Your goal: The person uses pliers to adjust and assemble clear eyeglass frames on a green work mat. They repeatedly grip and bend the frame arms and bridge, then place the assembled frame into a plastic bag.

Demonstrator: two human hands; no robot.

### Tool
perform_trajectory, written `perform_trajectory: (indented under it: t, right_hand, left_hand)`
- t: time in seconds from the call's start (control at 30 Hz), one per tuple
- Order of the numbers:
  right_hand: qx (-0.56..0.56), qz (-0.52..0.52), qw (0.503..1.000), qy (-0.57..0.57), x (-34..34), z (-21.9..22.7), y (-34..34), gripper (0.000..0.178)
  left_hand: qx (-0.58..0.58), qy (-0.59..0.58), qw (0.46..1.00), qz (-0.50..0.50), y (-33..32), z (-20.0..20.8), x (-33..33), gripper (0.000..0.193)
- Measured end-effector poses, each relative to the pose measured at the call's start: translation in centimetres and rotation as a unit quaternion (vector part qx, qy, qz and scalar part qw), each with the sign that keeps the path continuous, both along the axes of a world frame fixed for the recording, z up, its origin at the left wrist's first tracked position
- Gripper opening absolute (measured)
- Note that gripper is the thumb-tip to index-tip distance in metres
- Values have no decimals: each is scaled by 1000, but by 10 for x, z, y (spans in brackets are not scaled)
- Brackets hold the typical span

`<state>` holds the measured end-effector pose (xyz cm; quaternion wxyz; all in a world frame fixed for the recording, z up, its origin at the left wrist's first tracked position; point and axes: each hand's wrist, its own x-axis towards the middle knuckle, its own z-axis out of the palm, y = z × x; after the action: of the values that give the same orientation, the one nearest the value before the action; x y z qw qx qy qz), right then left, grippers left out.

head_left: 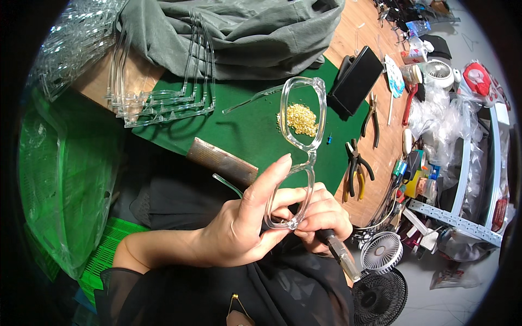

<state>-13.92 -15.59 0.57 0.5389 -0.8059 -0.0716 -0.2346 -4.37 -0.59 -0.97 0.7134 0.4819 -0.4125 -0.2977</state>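
Observation:
A clear plastic eyeglass frame (321,117) stands roughly upright on end in front of me, one rim above the other. My left hand (244,228) grips its lower rim, thumb and fingers around the edge. My right hand (329,217) is closed around a slim tool (343,255) with a black grip and a pale, see-through end, probably a screwdriver; its tip is hidden. The right fingers also touch the frame's lower corner. Behind the upper rim, a pile of tiny gold-coloured metal parts (302,120) lies on the green mat (239,136).
Several clear eyeglass frames (182,113) stand stacked at the left, before a grey cloth (234,38). At the right lie a black phone-like device (356,81), long-nosed pliers (371,122) and more pliers (356,165). Small fans (381,252) and a metal rack (457,223) stand beyond.

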Motion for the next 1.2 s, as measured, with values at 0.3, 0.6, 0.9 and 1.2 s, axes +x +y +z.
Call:
perform_trajectory:
  t: [0.3, 0.6, 0.9, 1.2]
  right_hand:
    - [-17, 1, 1000, -1, 3, 4, 2, 15]
    - [-17, 9, 1000, 9, 2, 6, 3, 16]
    - [-22, 12, 1000, 12, 2, 7, 2, 17]
    - [7, 12, 1000, 23, 2, 3, 4, 16]
  left_hand:
    - [2, -4, 1000, 2, 3, 0, 1, 93]
    - [6, 13, 1000, -19, 4, 1, 2, 93]
    - [14, 28, 999, -34, 5, 2, 2, 95]
    - [21, 35, 998, -39, 6, -1, 2, 97]
